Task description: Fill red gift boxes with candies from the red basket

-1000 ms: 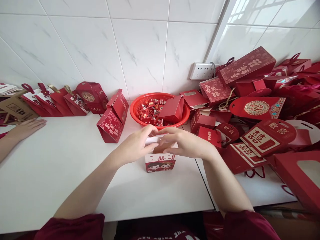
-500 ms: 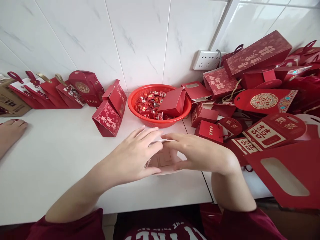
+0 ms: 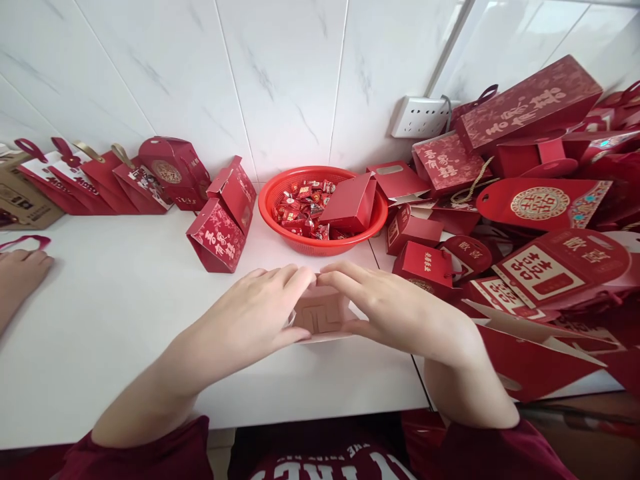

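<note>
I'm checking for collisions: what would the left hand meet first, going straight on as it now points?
Likely the right hand, facing the left hand across the open box; exact depth is unclear.

The box (image 3: 321, 317) shows a pale pinkish inside with a whitish edge, and the basket (image 3: 320, 247) is bright orange-red around sweets (image 3: 302, 215) in red wrappers flecked with gold and white. The carton (image 3: 218, 235) is deep red, one side mottled with paler pink under pale lettering, while the pouch (image 3: 493, 203) is red with a pale gold medallion. The table (image 3: 115, 333) is white, the wall (image 3: 285, 67) white with grey veins, the sleeves (image 3: 140, 450) maroon.
</note>
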Demonstrator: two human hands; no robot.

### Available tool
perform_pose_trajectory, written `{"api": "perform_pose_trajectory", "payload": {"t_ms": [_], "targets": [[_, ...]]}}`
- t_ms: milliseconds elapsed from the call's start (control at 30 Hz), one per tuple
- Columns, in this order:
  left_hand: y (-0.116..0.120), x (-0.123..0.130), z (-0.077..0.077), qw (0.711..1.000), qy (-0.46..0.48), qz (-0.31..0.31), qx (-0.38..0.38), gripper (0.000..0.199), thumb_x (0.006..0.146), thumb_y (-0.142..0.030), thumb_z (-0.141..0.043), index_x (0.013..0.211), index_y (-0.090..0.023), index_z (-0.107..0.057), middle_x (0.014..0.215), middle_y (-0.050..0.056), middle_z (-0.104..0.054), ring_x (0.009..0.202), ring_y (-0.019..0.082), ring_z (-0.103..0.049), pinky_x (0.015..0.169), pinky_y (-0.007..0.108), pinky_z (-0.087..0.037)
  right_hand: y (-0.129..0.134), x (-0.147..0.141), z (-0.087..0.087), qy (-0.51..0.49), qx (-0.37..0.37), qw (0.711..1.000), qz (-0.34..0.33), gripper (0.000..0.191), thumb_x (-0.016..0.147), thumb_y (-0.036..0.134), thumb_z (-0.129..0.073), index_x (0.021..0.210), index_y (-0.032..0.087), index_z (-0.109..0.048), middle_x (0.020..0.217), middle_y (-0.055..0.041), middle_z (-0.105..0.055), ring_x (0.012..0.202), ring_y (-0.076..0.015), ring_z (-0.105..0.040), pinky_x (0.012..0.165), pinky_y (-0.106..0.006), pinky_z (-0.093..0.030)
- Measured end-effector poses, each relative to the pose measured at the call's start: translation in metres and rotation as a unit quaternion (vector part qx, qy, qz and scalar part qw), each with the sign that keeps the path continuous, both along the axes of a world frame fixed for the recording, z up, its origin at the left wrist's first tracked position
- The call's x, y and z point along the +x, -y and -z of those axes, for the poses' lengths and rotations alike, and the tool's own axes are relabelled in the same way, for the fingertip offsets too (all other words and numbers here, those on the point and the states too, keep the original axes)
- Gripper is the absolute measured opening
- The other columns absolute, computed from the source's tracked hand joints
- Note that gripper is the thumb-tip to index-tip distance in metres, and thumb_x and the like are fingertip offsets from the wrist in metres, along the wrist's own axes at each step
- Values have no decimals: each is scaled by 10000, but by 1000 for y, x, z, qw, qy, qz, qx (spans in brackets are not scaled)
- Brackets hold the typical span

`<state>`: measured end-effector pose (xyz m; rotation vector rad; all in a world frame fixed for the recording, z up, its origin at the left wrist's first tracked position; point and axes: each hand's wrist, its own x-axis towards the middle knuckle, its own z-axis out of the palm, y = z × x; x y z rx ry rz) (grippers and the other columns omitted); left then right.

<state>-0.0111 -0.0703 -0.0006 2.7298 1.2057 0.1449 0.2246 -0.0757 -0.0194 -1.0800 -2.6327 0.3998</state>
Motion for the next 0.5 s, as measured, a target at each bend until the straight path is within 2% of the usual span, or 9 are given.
{"api": "perform_pose_trajectory", "payload": {"t_ms": [100, 233, 367, 433, 500], "targets": [[-7, 2, -4, 998, 13, -14, -61, 288, 824, -394, -686, 923, -238, -465, 858, 9, -623, 743, 227, -620, 593, 310, -375, -3, 0, -3, 12, 0, 1000, 6, 518, 871, 176, -675, 1342, 270, -480, 1138, -72, -638, 997, -269, -650, 801, -401, -546], [-13, 3, -9, 991, 21, -19, -133, 335, 812, -459, -669, 969, -240, -470, 808, -9, -619, 688, 207, -610, 551, 287, -335, -5, 2, -7, 8, -26, 1000, 9, 438, 890, 186, -658, 1295, 238, -498, 1154, -70, -636, 969, -234, -644, 772, -339, -516], [-14, 2, -9, 989, -24, 0, -148, 291, 852, -511, -588, 890, -229, -531, 864, 6, -618, 719, 194, -590, 569, 285, -330, -6, 3, -11, 65, -68, 995, 30, 171, 918, 334, -654, 1007, 193, -617, 974, -49, -653, 812, -207, -629, 664, -301, -442], [-15, 3, -6, 987, -41, 5, -154, 270, 892, -490, -518, 871, -224, -561, 867, 14, -619, 727, 191, -584, 579, 289, -333, -7, 3, -11, 80, -85, 993, 35, 197, 948, 376, -607, 933, 182, -634, 933, -55, -660, 798, -207, -624, 654, -297, -412], [-17, 5, -2, 984, -49, 4, -171, 239, 906, -429, -478, 880, -218, -586, 859, 21, -628, 718, 188, -582, 581, 291, -339, -9, 1, -9, 84, -97, 991, 32, 223, 969, 378, -558, 959, 174, -647, 938, -69, -675, 810, -215, -626, 658, -297, -396]]}}
